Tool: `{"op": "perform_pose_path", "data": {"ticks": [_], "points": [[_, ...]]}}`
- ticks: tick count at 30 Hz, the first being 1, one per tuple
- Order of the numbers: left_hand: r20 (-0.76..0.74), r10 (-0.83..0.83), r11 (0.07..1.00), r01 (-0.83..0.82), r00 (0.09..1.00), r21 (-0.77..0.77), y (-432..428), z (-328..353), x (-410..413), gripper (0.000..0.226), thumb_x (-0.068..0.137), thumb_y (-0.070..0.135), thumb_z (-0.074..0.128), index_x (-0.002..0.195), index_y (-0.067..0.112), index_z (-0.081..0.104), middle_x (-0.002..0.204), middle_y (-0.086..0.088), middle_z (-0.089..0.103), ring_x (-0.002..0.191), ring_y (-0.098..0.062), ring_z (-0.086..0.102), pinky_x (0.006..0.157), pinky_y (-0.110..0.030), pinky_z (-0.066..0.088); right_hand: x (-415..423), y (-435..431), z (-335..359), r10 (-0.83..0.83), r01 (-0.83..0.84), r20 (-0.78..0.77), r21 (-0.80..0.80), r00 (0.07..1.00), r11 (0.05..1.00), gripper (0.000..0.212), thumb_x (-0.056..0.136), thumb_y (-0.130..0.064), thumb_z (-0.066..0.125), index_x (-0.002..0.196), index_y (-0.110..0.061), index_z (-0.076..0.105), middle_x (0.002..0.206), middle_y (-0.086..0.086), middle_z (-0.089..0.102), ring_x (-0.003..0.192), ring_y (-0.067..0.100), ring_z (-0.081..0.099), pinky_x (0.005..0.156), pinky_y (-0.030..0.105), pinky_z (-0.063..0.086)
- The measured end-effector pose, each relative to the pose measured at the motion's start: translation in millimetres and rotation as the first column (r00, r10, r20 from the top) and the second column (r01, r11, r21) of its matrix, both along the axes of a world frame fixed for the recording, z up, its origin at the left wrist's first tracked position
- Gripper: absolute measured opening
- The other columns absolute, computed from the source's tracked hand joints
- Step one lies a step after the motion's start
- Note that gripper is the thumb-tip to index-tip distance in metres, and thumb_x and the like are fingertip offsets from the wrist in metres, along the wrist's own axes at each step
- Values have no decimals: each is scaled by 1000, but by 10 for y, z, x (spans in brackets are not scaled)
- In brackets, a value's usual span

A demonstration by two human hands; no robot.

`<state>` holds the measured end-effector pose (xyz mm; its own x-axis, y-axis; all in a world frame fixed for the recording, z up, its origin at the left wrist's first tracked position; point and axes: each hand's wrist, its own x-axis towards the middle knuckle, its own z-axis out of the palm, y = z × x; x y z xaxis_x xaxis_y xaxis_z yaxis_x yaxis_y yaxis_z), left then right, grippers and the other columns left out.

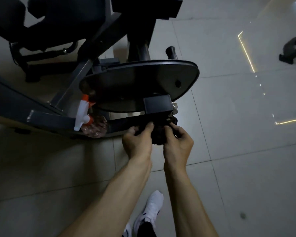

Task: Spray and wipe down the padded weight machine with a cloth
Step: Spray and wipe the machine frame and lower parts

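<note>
Left hand (pixel 137 140): bare, back facing up, fingers curled forward and gripping the left side of a dark cloth (pixel 158 136); left forearm (pixel 121 187) bare, entering from the near edge and slanting up to the right, wrist roughly in line with it. Right hand (pixel 177 142): bare, just right of the left and level with it, fingers curled inward round the right side of the same cloth; right forearm (pixel 186 194) bare, rising from the near edge and leaning slightly left. Both hands sit close together without touching, the cloth bunched between them.
</note>
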<state>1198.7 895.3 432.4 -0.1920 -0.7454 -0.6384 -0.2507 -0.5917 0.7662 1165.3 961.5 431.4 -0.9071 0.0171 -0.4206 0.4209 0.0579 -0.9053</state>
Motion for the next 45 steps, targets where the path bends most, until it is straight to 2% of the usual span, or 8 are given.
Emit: {"op": "perform_pose_path", "data": {"ticks": [5,13,17,20,28,35,41,45], "points": [[185,-254,829,312,949,-463,159,124,-76,13,82,31,84,86,28,72,96,12,60,81,1,63,70,-16,54,-189,28,-19,-60,168,400,-240,915,956,12,95,-7,69,103,1,74,101,24,76,90,33,76,76,38,63],[-57,-85,996,86,995,25,-36,162,33,11,88,21,78,78,18,78,72,6,76,71,-11,75,70,-29,62,300,-18,-179,184,-175,-181,63,966,983,47,97,-33,70,140,-16,57,139,-1,47,124,6,57,97,23,54],[-5,-201,953,194,980,-234,-258,207,215,25,95,26,65,75,30,78,79,9,75,82,-9,71,70,-27,54,266,-141,-355,265,-155,-395,289,880,945,62,94,-50,65,143,-13,54,135,2,48,123,17,54,94,25,55],[-56,-260,898,220,964,-381,-314,315,195,26,100,27,64,125,26,66,113,12,67,96,8,65,71,-9,50,180,-282,-417,125,-2,-416,284,901,959,56,97,-53,53,129,-8,64,121,4,49,107,13,57,85,22,54],[-62,-471,785,386,880,-485,-385,296,21,50,100,12,64,148,8,49,122,29,53,97,33,51,79,4,42,-77,-231,-352,-247,286,186,-227,951,931,16,101,-18,61,95,-6,70,88,6,73,83,29,69,77,47,60],[-76,-471,780,374,879,-502,-485,244,-1,47,95,8,70,140,4,57,123,20,57,102,29,53,92,-1,41,340,-383,-331,-99,88,-163,-77,982,993,38,97,-30,53,135,-34,58,134,-8,61,127,12,59,105,43,52],[-76,-472,781,376,878,-499,-497,208,3,48,94,6,71,140,2,56,124,14,58,100,27,55,92,-3,43,158,-317,-558,43,204,555,-375,830,904,35,101,-16,48,130,-3,64,88,8,70,74,24,63,54,28,47],[-46,-477,765,389,878,-512,-566,184,-2,47,92,6,74,136,0,60,121,14,62,102,22,58,95,-6,43,222,-371,-542,-48,382,576,-475,816,792,36,101,-11,51,133,1,60,98,15,69,73,23,67,53,30,51]]}}
